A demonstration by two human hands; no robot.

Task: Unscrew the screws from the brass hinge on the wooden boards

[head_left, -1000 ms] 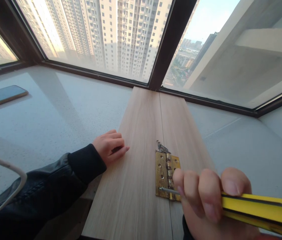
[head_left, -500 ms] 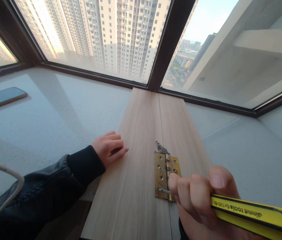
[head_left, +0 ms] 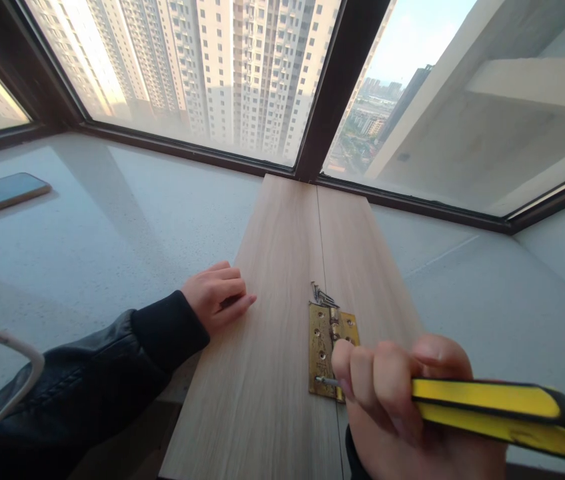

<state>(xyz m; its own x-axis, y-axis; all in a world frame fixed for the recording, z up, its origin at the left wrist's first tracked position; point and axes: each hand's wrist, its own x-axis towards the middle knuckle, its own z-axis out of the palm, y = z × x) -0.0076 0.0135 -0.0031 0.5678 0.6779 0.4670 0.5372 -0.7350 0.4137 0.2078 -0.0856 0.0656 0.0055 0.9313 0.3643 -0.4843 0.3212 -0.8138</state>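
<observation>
My right hand (head_left: pixel 397 393) is closed around the yellow and black handle of a screwdriver (head_left: pixel 492 400). The screwdriver's tip meets the lower left hole of a brass hinge (head_left: pixel 323 340), where a screw head seems to sit. Part of the hinge's right leaf is hidden behind my fingers. Above the hinge lies a small heap of loose screws (head_left: pixel 323 295). My left hand (head_left: pixel 219 297) rests at the left edge of the wooden boards (head_left: pixel 272 267), its fingers curled with nothing visible in them. The hinge lies across the seam between the two boards.
A pale speckled sill (head_left: pixel 127 220) carries the boards, which reach back to the dark window frame (head_left: pixel 307 157). A phone-like flat object (head_left: pixel 7 190) lies at the far left. A white cable (head_left: pixel 32 373) loops over my left sleeve.
The screwdriver handle has turned in my right hand, and its printed lettering is now out of sight. The tip stays at the same hole. My left hand keeps its place on the board.
</observation>
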